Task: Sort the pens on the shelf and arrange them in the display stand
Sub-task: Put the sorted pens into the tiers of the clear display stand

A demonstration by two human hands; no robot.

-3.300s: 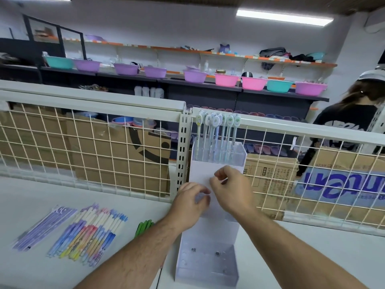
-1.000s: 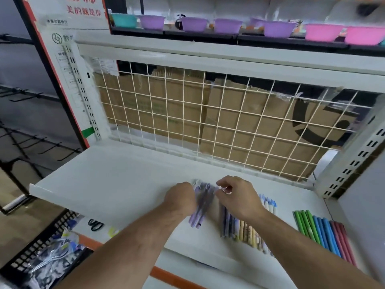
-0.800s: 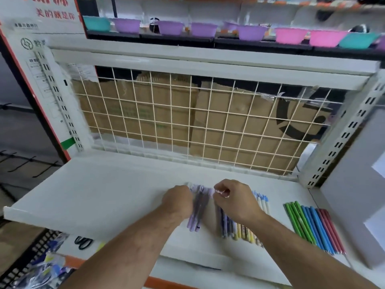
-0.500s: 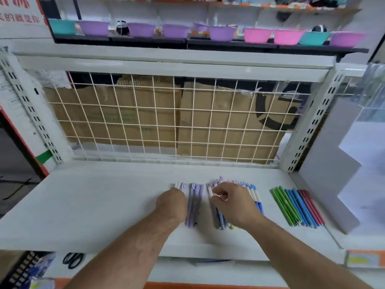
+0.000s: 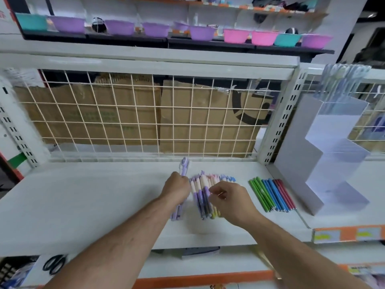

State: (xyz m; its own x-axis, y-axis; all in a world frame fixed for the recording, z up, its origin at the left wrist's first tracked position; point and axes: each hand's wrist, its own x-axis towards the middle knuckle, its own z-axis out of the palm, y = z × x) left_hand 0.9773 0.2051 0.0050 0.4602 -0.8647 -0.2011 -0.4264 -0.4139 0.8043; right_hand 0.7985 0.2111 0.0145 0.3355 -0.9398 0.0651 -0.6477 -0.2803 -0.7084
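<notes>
**On the shelf [image 5: 83, 205]: lilac pens [image 5: 184, 166] in the left hand [image 5: 177, 187], display stand [image 5: 333, 155] off to the right**

At the middle of the shelf, the left hand is curled round a small bundle of lilac pens. Their capped ends stick out past the knuckles toward the wire grid [image 5: 145, 113], and their tips show below the wrist. The bundle's long axis runs front to back, leaning a little to the right at the far end.

Just beside it on the right lies a pile of mixed pastel pens [image 5: 200, 190] on much the same axis. The right hand [image 5: 229, 202] sits over that pile with fingers bent and fingertips at the pens. Whether it pinches 1 of them cannot be told. Further right, apart from the pile, a row of green, blue and red pens [image 5: 270, 193] lies flat, grouped by colour.

The display stand is at the far right, beyond the upright post. Blurred pens rise from its top tier, and none show in the lower 2.

The held bundle therefore lies well left of its goal, with the right hand and both other pen groups between. It looks as if it must travel rightward over them and swing from lying to upright. The right hand is nearer the stand, so a hand-over may serve better than a long cross-body reach.
</notes>
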